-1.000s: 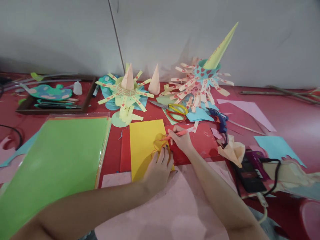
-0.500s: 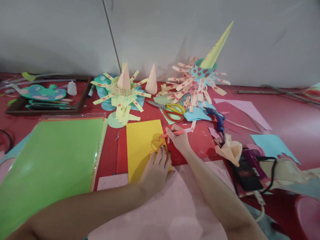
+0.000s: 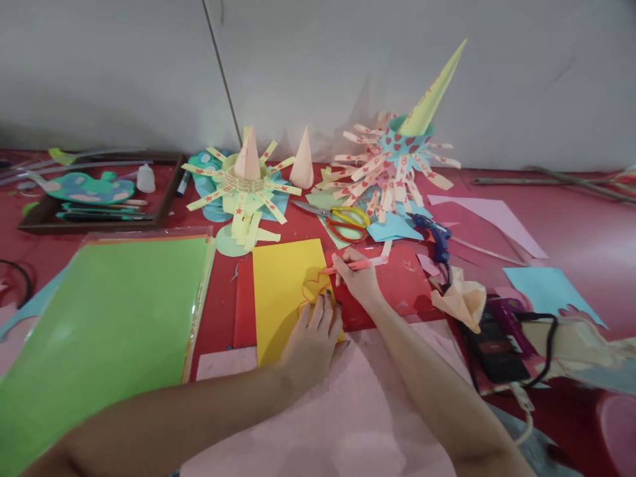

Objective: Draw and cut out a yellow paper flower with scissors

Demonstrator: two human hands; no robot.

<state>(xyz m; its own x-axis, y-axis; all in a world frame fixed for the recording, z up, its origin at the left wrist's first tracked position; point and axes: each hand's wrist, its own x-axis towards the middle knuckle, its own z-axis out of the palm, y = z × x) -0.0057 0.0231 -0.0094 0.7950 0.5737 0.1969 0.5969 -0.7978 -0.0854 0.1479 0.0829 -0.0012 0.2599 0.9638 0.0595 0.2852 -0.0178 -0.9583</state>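
My right hand (image 3: 358, 278) is closed around a red marker pen (image 3: 365, 263), its tip at the right edge of a yellow sheet of paper (image 3: 281, 285). A curved outline in red, partly covered by my fingers, is drawn on that sheet. Flat on the sheet's lower right lies my left hand (image 3: 315, 331), fingers stretched out. Beneath the yellow sheet is a red board (image 3: 405, 281), showing on both sides. Pink paper (image 3: 318, 411) spreads under my forearms.
Scissors (image 3: 342, 222), a pink paper cone (image 3: 302, 162) and two fringed paper crafts (image 3: 246, 182) stand behind. Green sheets in a plastic sleeve (image 3: 129, 298) lie left, near a wooden tray (image 3: 163, 199). A glue gun (image 3: 437, 238), a black device (image 3: 497, 348) with cables and blue paper (image 3: 551, 291) are right.
The whole view has shifted slightly. Both hands stay in about the same places on and beside the yellow sheet, with the marker pen still in my right hand.
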